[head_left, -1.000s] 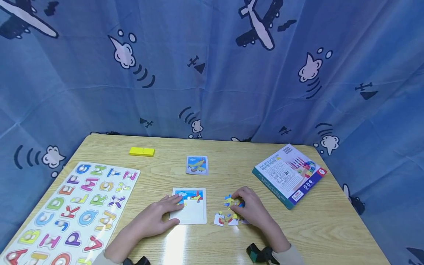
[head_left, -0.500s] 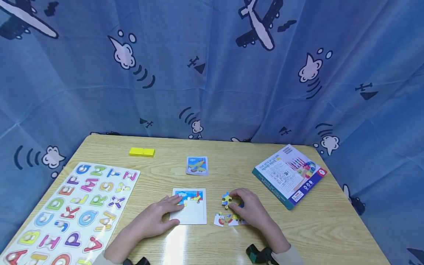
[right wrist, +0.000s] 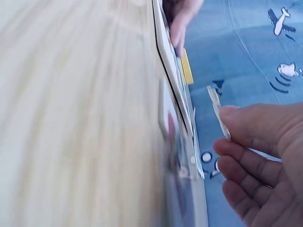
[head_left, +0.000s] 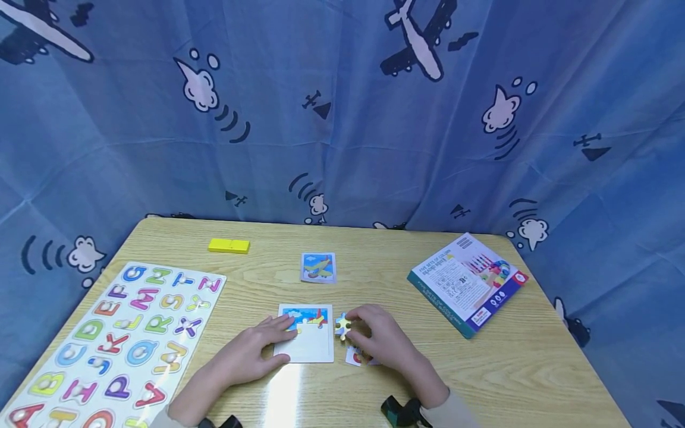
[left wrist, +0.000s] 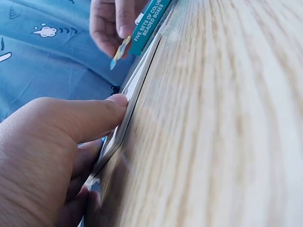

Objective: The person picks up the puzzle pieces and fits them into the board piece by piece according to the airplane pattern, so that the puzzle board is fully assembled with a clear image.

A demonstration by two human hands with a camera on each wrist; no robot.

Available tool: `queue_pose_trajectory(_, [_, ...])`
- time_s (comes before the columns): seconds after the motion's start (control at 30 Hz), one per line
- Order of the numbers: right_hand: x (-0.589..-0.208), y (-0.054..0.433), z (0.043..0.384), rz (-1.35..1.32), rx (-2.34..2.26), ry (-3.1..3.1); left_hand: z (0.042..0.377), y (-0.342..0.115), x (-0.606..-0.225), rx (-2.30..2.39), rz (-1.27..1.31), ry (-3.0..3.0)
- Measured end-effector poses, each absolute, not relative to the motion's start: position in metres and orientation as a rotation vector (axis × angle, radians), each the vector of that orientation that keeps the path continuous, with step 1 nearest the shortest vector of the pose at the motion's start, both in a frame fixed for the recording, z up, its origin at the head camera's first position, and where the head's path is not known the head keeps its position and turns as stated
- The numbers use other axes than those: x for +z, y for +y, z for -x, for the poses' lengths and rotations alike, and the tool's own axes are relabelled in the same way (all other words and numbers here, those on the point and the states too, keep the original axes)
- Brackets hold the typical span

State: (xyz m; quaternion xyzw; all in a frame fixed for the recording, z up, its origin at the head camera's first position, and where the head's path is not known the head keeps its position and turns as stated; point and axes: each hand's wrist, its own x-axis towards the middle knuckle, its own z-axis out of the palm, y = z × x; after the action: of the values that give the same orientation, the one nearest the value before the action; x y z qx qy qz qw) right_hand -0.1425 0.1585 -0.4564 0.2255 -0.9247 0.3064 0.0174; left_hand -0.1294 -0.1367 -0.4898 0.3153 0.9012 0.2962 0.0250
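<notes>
My left hand (head_left: pixel 255 351) rests on the left part of a square puzzle tray (head_left: pixel 313 351), its fingers stretched over the top and the thumb (left wrist: pixel 102 116) at the near edge. Blue pieces with a red-and-yellow plane part fill the tray's upper strip; the lower area is bare white. Just right of the tray, my right hand (head_left: pixel 381 337) pinches a yellow-and-blue jigsaw piece (head_left: pixel 342 327) between thumb and fingers. The right wrist view shows this piece (right wrist: pixel 215 106) raised above the table. Other loose pieces (head_left: pixel 353 355) lie partly hidden under the right hand.
Behind the tray lies a small plane picture card (head_left: pixel 318 267). A yellow block (head_left: pixel 229 245) sits at the back left. A letter board (head_left: pixel 136 333) covers the table's left side. A teal-edged box (head_left: pixel 468 284) lies at the right, before a blue curtain (head_left: pixel 342 119).
My right hand has moved left with the jigsaw piece, from above the loose pieces to beside the tray's right edge. The left hand has stayed in place.
</notes>
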Motion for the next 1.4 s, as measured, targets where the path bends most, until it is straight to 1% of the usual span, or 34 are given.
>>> queue_pose_trajectory(0.67, [-0.462,0.103,0.150,-0.941,0.879,-2.883,0.129,-0.136,-0.487,0.903,-0.967,2.785])
queue_pose_trajectory(1.4, [-0.464,0.087,0.149,-0.996,0.496,-2.788,0.129,-0.137,-0.487,0.910,-0.967,2.781])
